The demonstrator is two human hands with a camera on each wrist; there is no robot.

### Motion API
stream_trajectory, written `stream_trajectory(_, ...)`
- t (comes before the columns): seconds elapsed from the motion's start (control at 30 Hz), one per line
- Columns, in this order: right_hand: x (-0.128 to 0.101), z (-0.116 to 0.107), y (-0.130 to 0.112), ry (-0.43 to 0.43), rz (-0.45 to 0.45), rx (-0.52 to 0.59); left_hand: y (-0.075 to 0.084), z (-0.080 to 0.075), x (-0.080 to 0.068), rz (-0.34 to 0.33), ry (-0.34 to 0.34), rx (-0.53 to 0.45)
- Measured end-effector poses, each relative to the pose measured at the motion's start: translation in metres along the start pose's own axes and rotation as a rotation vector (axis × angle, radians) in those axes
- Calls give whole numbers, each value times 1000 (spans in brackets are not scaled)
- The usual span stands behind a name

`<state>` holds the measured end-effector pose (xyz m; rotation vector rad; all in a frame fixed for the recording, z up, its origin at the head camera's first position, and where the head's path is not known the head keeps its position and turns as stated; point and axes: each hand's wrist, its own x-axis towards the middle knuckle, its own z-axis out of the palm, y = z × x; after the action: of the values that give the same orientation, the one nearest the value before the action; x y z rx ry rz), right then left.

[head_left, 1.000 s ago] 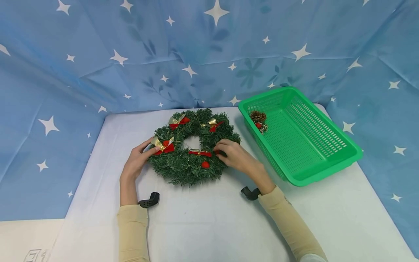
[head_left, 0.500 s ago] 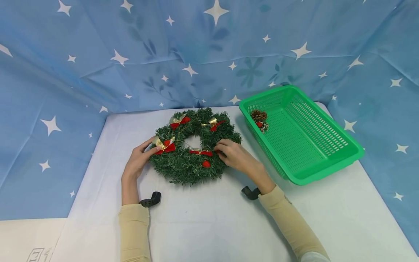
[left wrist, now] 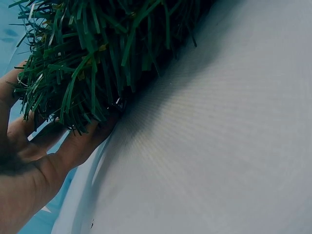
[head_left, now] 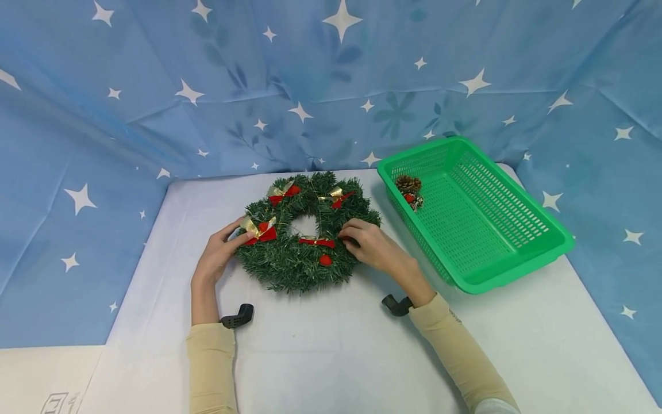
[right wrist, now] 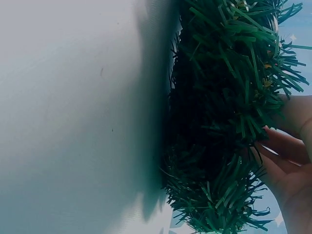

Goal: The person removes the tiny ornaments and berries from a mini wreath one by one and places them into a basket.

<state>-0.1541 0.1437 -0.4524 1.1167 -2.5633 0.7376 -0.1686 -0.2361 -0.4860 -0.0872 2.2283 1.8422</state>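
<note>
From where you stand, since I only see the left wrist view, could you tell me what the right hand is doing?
Observer: The right hand is on the right side of the wreath, with its fingertips in the needles near a red bow.
Operator: Thank you. Is anything else on the table?
Observer: Yes, a green basket stands to the right of the wreath, apart from it.
Operator: Is the basket holding anything?
Observer: A pine cone with a small red and white decoration lies in its far corner.
Operator: And how many bows does the wreath carry?
Observer: Four red and gold bows; the left hand touches the wreath's left edge next to one of them.
</note>
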Motion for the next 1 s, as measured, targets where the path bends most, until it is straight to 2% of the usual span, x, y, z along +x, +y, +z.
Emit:
stream_trajectory(0.3,-3,3,2,29,-10,-7,-1,1,2,6,-8,22)
stream_trajectory(1.0,1,-13,0,107,-46,6,-1,0,-1,9,-1,14)
